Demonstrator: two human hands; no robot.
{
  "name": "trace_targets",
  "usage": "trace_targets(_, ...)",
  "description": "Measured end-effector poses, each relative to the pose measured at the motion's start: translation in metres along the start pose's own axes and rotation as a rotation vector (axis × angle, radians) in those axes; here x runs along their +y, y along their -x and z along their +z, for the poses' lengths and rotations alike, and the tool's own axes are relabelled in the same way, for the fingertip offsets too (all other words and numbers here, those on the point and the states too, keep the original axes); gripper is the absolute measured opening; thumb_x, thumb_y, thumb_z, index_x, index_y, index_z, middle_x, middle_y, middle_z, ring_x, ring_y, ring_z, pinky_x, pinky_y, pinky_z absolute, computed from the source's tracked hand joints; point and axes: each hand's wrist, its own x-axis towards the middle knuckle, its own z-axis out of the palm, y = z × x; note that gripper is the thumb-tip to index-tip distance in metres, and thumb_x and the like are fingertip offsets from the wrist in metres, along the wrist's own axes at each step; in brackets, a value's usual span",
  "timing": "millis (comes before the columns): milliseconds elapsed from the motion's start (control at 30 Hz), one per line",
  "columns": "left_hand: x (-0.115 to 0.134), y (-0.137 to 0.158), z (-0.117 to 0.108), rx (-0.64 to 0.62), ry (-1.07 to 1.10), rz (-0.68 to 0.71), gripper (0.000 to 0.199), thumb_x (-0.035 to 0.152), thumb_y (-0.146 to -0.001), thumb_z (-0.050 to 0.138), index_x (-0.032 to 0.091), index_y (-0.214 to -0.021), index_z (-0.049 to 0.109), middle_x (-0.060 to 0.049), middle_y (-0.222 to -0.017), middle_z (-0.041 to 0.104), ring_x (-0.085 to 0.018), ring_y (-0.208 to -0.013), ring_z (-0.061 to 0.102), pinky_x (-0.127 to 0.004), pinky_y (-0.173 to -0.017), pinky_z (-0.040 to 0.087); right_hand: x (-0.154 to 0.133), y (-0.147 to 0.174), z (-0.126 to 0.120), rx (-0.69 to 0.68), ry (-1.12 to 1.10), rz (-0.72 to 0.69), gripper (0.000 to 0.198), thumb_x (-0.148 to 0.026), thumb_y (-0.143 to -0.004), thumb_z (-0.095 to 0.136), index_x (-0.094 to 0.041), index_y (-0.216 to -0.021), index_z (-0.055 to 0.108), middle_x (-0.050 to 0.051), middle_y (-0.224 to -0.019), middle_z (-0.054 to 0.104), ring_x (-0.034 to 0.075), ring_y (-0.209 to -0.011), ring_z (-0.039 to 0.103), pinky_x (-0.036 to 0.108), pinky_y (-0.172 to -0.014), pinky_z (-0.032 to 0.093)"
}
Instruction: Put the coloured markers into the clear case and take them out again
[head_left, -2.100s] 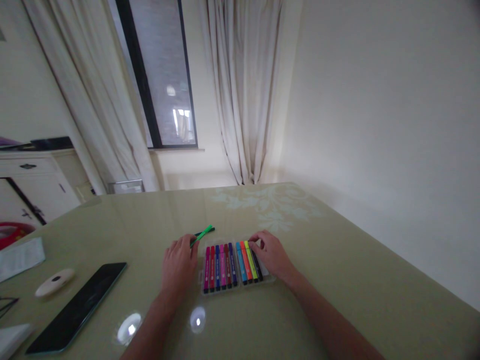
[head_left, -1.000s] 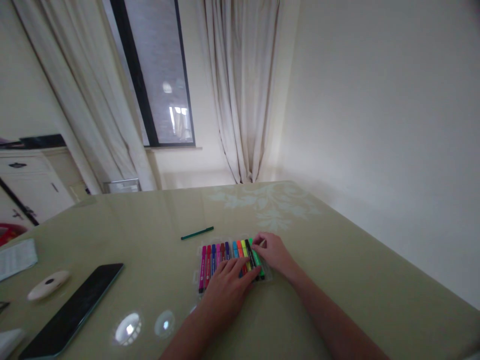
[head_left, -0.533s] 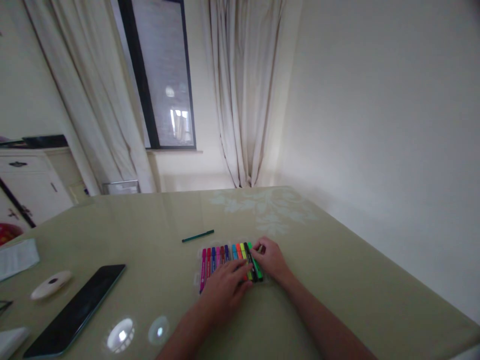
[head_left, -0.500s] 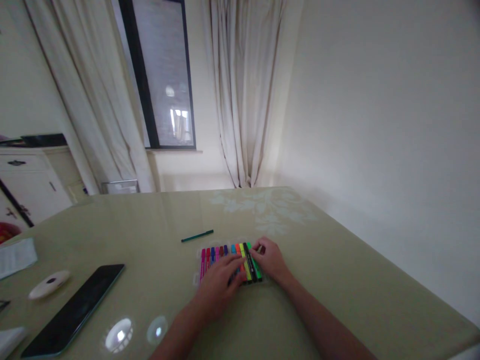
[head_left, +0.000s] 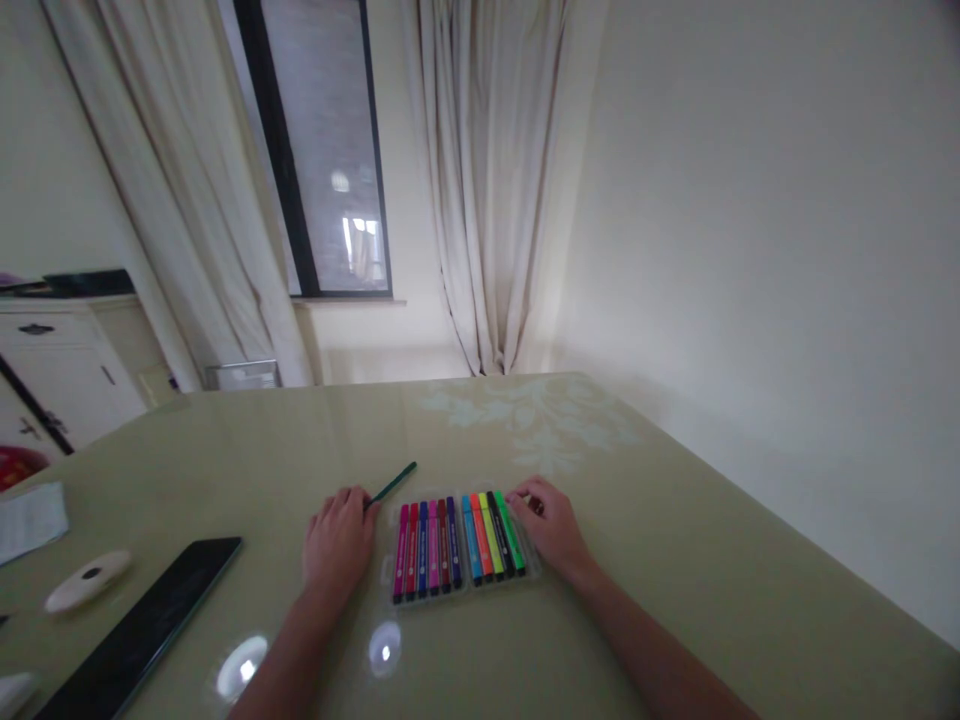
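One table, one case, twelve markers

The table point(head_left: 712, 570) fills the space before me, with two curtains point(head_left: 165, 200) and one window point(head_left: 326, 150) beyond its far edge. One cabinet point(head_left: 67, 365) stands at far left. On the table's left side lie one black slab point(head_left: 142, 635), one sheet point(head_left: 31, 522) and, between them, one pale oval thing point(head_left: 88, 582).

One clear case point(head_left: 388, 572) lies flat and open between my two hands, its two halves side by side. My right hand point(head_left: 551, 528) is curled at its right edge, fingertips by the top of the green marker point(head_left: 511, 532); I cannot tell whether they grip anything. My left hand point(head_left: 339, 540), just left of the case, has thumb and finger closed on the near end of one dark green marker point(head_left: 394, 482), which slants away to the right.

Eleven markers point(head_left: 490, 535) lie in the case: six in the left half, five in the right, the green one outermost.
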Motion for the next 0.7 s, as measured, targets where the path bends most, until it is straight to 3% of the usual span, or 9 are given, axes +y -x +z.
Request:
trace_targets(133,0.028,0.011,-0.006,0.061,0.341,-0.007,0.030,0.041,-0.101,0.039,0.020,-0.099,0.061,-0.009,-0.094,0.071,-0.028,-0.091,0.067,-0.040,-0.082,0.050,-0.014,0.002,-0.001,-0.032,-0.123,0.051,0.041,-0.054,-0.095,0.054,-0.019,-0.084,0.073,0.005,-0.083,0.068,0.018,-0.072,0.060,0.029,-0.068,0.045)
trace_targets(267,0.078,0.042,-0.004,-0.066,0.673,0.189,0.029,0.046,-0.101,0.045,0.024,-0.101,0.064,-0.006,-0.098,0.073,-0.024,-0.090,0.068,-0.036,-0.082,0.050,-0.026,0.004,0.004,-0.176,-0.401,0.144,0.048,-0.063,-0.091,0.058,-0.018,-0.100,0.075,0.005,-0.084,0.070,0.018,-0.070,0.059,0.028,-0.062,0.045)
trace_targets(367,0.104,0.063,0.001,-0.144,0.688,0.267,0.031,0.044,-0.103,0.043,0.024,-0.093,0.065,-0.005,-0.090,0.073,-0.023,-0.083,0.067,-0.033,-0.074,0.048,-0.028,0.006,0.007,-0.195,-0.563,0.189,0.052,-0.066,-0.084,0.067,-0.017,-0.098,0.076,0.004,-0.077,0.068,0.017,-0.064,0.057,0.027,-0.056,0.042)
trace_targets(467,0.111,0.072,0.007,-0.167,0.650,0.301,0.033,0.042,-0.104,0.041,0.024,-0.087,0.064,-0.003,-0.082,0.071,-0.022,-0.077,0.066,-0.031,-0.070,0.046,-0.030,0.007,0.009,-0.175,-0.655,0.225,0.048,-0.062,-0.081,0.073,-0.017,-0.097,0.078,0.004,-0.077,0.070,0.016,-0.067,0.059,0.027,-0.061,0.045)
trace_targets(600,0.108,0.073,0.011,-0.109,0.604,0.398,0.034,0.038,-0.106,0.040,0.024,-0.087,0.064,-0.004,-0.085,0.071,-0.022,-0.081,0.066,-0.032,-0.075,0.049,-0.031,0.007,0.009,-0.151,-0.661,0.251,0.048,-0.060,-0.080,0.074,-0.018,-0.103,0.078,0.004,-0.080,0.072,0.017,-0.070,0.061,0.029,-0.066,0.048)
trace_targets(700,0.108,0.073,0.012,-0.046,0.549,0.547,0.030,0.031,-0.106,0.040,0.024,-0.096,0.067,-0.006,-0.098,0.074,-0.023,-0.092,0.066,-0.036,-0.085,0.051,-0.022,0.000,0.002,-0.064,-0.572,0.250,0.051,-0.063,-0.081,0.070,-0.016,-0.100,0.077,0.003,-0.073,0.069,0.016,-0.064,0.059,0.028,-0.060,0.045)
